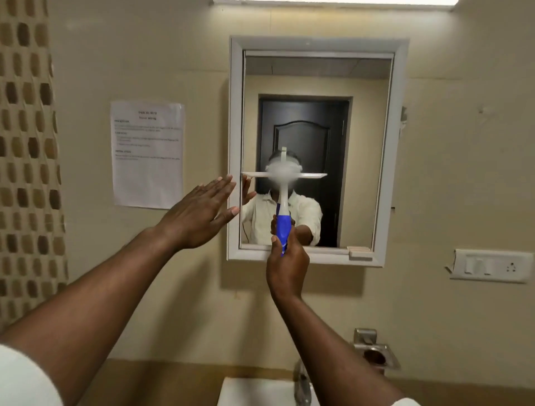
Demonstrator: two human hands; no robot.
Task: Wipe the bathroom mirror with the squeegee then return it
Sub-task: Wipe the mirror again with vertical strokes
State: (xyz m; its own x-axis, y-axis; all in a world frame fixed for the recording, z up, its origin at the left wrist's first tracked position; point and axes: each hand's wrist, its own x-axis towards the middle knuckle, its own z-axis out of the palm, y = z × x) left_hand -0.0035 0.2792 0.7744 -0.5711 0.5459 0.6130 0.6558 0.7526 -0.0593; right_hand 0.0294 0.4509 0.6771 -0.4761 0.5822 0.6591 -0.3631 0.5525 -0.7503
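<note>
Against the mirror (362,145), our right hand (286,263) grips the squeegee (283,203); left hand (202,214), fingers flat, braces its left frame edge. Tilting the blade may leave streaks.

Beige walls all round, light strip (333,3) up top. Brown patterned curtain (27,162) far left, printed paper sheet (147,153) taped beside it. Switch plate (490,265) right, steel holder (376,353) below, white sink (249,391) and tap (301,382) near.

A single head-worn wide-angle view faces the wall straight on at arm's reach, the mirror (315,87) just beyond the right hand (286,266) and above it.
</note>
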